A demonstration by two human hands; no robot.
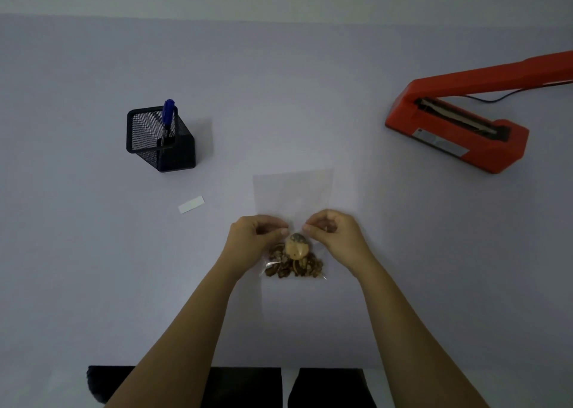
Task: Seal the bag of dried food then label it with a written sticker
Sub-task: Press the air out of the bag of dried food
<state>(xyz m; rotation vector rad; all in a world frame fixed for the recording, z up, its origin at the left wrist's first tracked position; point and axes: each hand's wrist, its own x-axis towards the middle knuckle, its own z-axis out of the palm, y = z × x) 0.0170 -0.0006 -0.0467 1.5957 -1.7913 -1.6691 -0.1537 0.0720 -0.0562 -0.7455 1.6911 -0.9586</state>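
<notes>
Left hand [251,239], right hand [336,237] pinch bag [293,190] above dried food [294,266]; sealer [449,138], pen holder [178,155] well apart.

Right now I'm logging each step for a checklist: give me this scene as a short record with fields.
bag: clear, its far part empty
dried food: bunched at the bag's near end
left hand: pinches the bag just above the food
right hand: pinches the bag beside it
sealer: red, far right, arm raised, apart from the bag
sticker: white, left of the bag
pen: blue, upright in the black mesh holder
</notes>
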